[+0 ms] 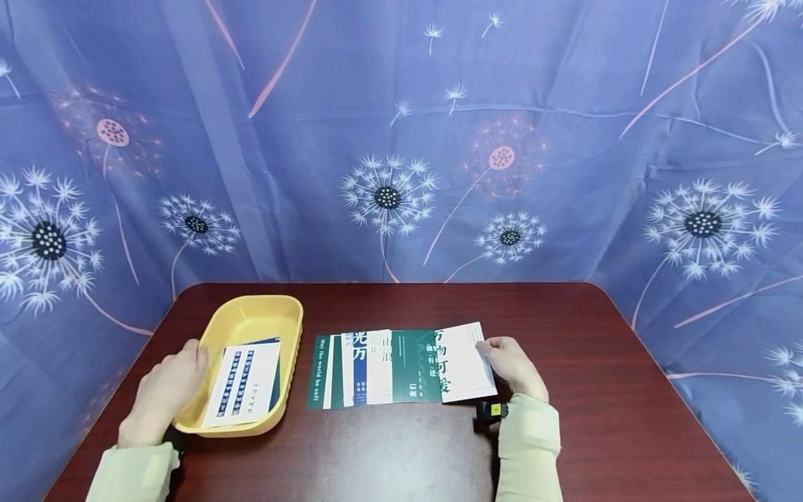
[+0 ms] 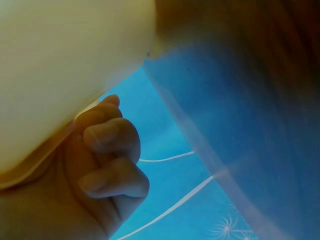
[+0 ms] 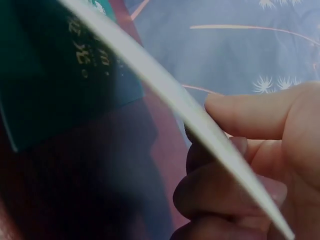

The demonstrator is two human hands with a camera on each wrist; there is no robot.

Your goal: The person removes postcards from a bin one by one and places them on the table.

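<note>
My left hand (image 1: 166, 387) grips the left rim of a yellow plastic basin (image 1: 254, 317) at the table's left. Its curled fingers show below the pale basin wall (image 2: 65, 65) in the left wrist view. Inside the basin lie several printed cards, a white card with blue text bands (image 1: 238, 390) on top. On the right, my right hand (image 1: 516, 364) pinches the right edge of a white card (image 1: 467, 359) with dark characters. That card appears edge-on and slightly bowed in the right wrist view, tilted up from the tabletop, with a green card (image 3: 45, 95) beyond it.
An overlapping row of green, white and blue cards (image 1: 414, 366) lies between the basin and my right hand. The dark red wooden table (image 1: 389, 453) backs onto a blue curtain (image 1: 301, 174) with dandelion prints. A small black device (image 1: 489, 411) sits at my right wrist.
</note>
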